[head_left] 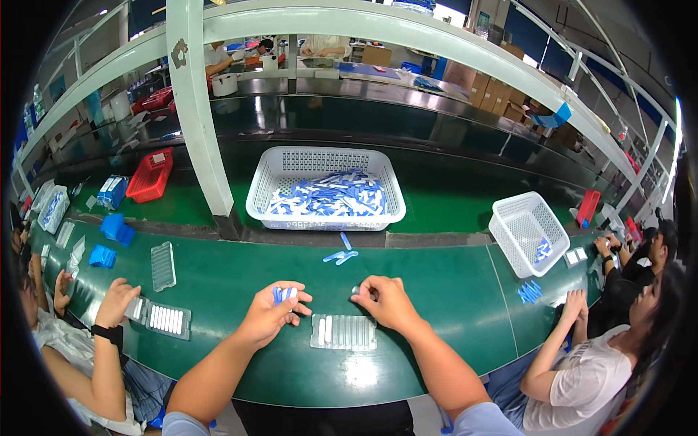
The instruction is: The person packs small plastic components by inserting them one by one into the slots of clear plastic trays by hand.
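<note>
My left hand (270, 314) is closed around several small blue-and-white plastic sticks (284, 295), their ends showing between thumb and fingers. My right hand (389, 303) is pinched above the right end of a clear slotted tray (354, 333). A small greyish bit shows at its fingertips, too small to name. In the tray's left slots lie white pieces (325, 329); the slots farther right look bare. Beyond my hands, a few loose blue sticks (340, 257) rest on the green table (429, 280).
A white basket (325, 223) heaped with blue-and-white sticks stands ahead, beside a white post (200, 109). Another white basket (518, 243) is at right. At left lie a clear tray (163, 266) and a co-worker's filled tray (168, 320). Co-workers sit on both sides.
</note>
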`<action>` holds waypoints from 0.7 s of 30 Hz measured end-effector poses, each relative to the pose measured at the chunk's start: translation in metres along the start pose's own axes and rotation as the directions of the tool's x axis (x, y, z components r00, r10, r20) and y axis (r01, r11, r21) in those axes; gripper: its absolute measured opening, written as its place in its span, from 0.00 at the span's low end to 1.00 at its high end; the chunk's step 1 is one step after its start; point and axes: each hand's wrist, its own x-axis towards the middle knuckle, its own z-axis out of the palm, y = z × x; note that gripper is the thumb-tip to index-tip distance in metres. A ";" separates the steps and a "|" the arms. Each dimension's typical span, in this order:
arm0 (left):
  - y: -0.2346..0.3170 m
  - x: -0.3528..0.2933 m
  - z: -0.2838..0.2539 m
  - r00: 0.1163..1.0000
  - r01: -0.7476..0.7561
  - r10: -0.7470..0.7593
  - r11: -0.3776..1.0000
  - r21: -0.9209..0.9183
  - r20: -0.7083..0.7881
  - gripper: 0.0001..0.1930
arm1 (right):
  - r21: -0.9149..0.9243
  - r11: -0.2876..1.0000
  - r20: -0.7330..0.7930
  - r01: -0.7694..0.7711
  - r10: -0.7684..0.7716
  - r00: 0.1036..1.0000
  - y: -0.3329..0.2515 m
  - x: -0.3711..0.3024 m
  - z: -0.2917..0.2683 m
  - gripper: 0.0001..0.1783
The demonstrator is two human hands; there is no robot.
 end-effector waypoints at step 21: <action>-0.011 -0.009 0.009 0.977 -0.214 0.186 0.861 0.461 0.107 0.09 | -0.001 0.986 -0.264 0.165 -0.159 0.951 0.001 -0.002 0.003 0.02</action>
